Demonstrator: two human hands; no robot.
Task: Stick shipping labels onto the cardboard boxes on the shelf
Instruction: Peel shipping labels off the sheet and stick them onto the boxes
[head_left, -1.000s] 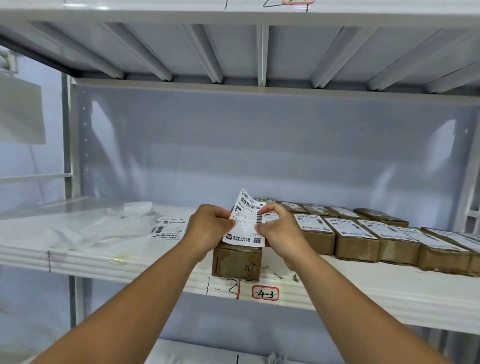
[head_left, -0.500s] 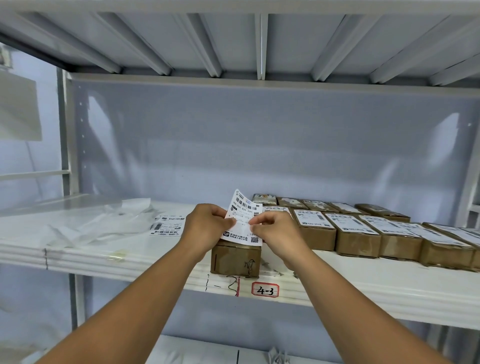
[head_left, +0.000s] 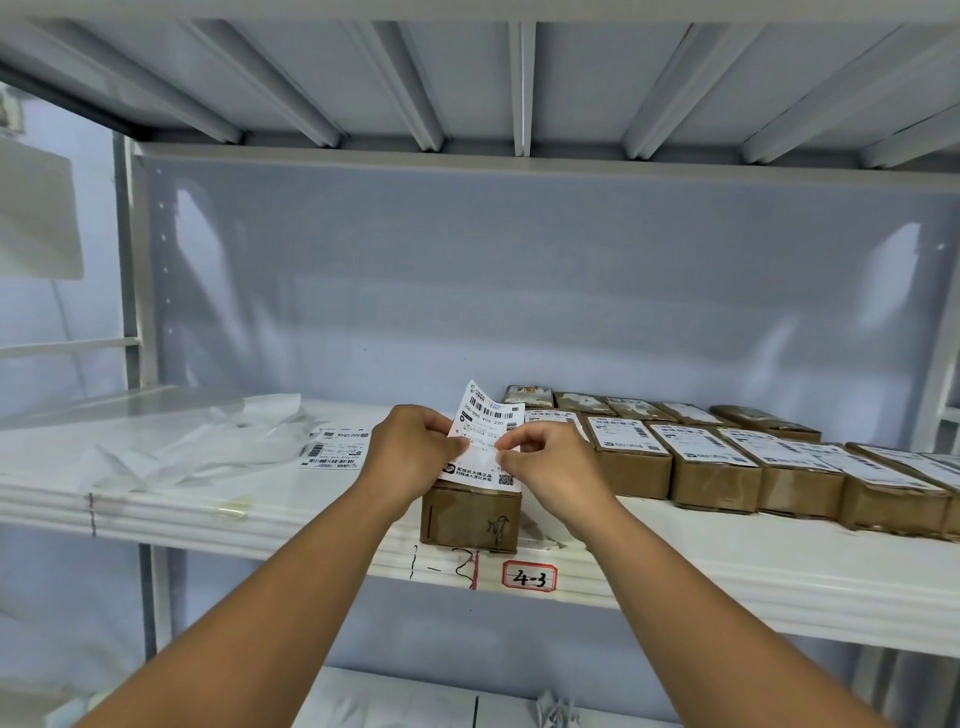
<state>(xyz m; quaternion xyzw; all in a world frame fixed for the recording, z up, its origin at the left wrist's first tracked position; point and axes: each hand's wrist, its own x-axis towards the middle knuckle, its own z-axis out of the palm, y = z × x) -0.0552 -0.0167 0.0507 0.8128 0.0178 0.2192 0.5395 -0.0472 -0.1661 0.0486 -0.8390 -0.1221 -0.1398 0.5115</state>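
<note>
We pinch a curled paper shipping label (head_left: 485, 441) (barcodes printed on it) in both grips, left hand (head_left: 410, 447) and right hand (head_left: 550, 462), above a brown cardboard box (head_left: 470, 517) at the white shelf (head_left: 727, 566) front edge, beside labelled boxes (head_left: 711, 467)

Both forearms bare, reaching fwd & up from bottom of frame, converging twd centre. L arm comes in from lower left, R arm from lower right, wrists roughly level w/ each other. Left hand (head_left: 410, 447) seen from the back, fingers curled in, thumb side twd middle, pinching the left edge of a label (head_left: 485, 436) btwn thumb & fingers. Right hand (head_left: 550, 462) also back-on, knuckles up, index finger & thumb pinched on the label's right edge, other fingers loosely curled under. Hands close together, just apart, w/ the label spanning the gap. Both wrists slightly bent, palms facing away from camera
</note>
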